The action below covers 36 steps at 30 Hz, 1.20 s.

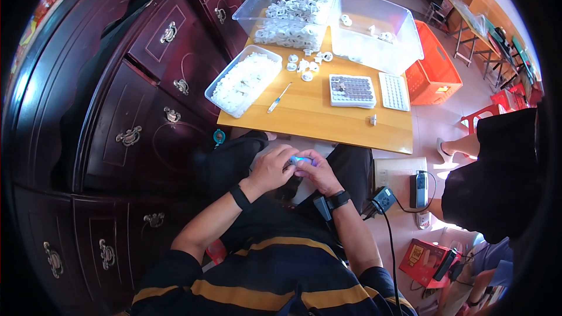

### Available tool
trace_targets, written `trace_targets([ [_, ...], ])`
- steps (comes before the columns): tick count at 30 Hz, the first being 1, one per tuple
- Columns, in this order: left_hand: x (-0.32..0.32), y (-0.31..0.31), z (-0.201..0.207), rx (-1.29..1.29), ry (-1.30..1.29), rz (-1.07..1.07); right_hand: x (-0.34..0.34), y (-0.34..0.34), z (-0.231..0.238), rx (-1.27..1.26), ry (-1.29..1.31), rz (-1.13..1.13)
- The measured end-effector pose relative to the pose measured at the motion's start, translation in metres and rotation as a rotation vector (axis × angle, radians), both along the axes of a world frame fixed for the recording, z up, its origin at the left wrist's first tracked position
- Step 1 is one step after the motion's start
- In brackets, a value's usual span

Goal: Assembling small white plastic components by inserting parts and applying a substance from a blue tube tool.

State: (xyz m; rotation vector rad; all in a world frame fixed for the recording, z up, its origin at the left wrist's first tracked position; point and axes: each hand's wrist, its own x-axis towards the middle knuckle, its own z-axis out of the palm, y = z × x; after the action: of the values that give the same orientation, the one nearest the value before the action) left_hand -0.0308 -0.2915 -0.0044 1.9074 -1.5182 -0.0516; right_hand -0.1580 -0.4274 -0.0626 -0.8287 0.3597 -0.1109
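Over my lap, just short of the table's front edge, my left hand [271, 169] and my right hand [317, 173] meet at the fingertips. Both are closed on a small part with a blue glow [300, 160]; fingers cover most of it, so its exact kind does not show. On the wooden table [328, 126] ahead lies a slim tool with a blue handle [275, 103]. A small white-and-grey piece [373, 120] sits near the right front. Several loose white round parts [307, 75] are scattered mid-table.
A low bin of small white pieces [209, 90] stands at left. Behind are a transparent bin of grey-white parts [246, 16] and a transparent bin with few parts [404, 29]. Right are a tray of grey discs [353, 104], a white pitted tray [394, 91] and an orange crate [433, 76]. Drawers [111, 105] flank me.
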Motion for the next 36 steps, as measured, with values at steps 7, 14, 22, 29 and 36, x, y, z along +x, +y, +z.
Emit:
trace_targets([
  [7,-0.015,0.003,0.002,0.063,0.03,0.106,0.002,0.0,-0.008,0.006,-0.003,-0.004],
  [14,-0.014,0.0,-0.003,0.032,0.019,0.09,0.002,0.003,-0.007,-0.086,-0.044,0.006],
  [22,-0.021,-0.003,-0.006,-0.019,-0.015,0.136,0.005,0.003,-0.012,-0.054,-0.032,-0.041],
  [29,-0.016,-0.006,-0.01,-0.039,-0.009,0.11,0.005,0.003,-0.003,-0.022,-0.097,-0.036],
  [36,-0.017,-0.008,0.004,-0.009,-0.019,0.064,0.002,0.0,-0.006,-0.039,-0.119,-0.049],
])
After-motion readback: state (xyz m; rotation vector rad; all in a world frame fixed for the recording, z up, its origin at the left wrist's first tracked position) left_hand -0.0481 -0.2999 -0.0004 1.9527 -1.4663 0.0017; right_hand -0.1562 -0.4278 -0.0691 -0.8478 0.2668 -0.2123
